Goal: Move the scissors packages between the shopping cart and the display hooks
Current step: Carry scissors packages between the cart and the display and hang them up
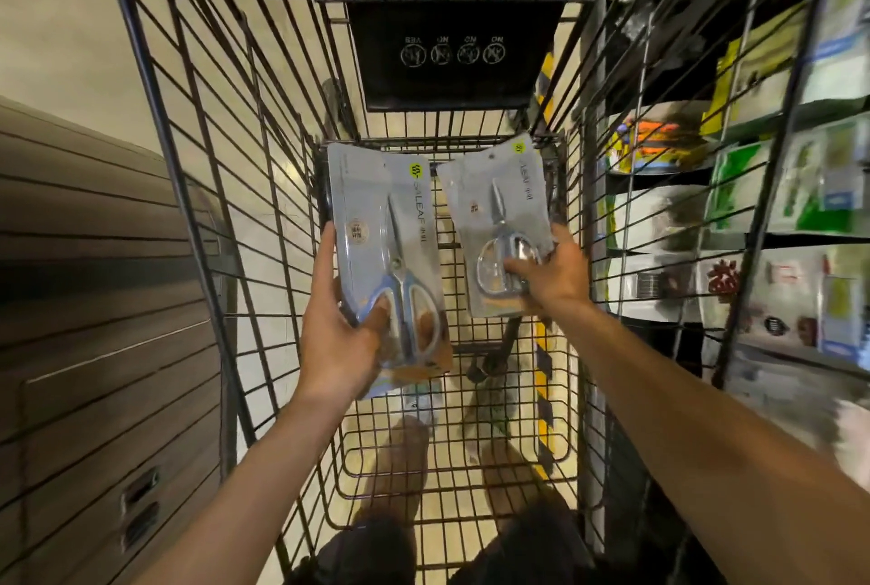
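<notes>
Transfer step in hand: left hand (336,325) grips the larger scissors package (381,226), right hand (555,271) pinches the smaller scissors package (499,208), both inside the shopping cart (197,189); next move, judged, requires either release or lift-out.

The left scissors package (376,226) is pale blue-grey with a yellow-green logo dot; its scissors have light blue handles. The shopping cart (197,189) wire is black.

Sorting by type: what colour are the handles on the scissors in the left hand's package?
Light blue with grey, on the blister-packed scissors; head view.
</notes>
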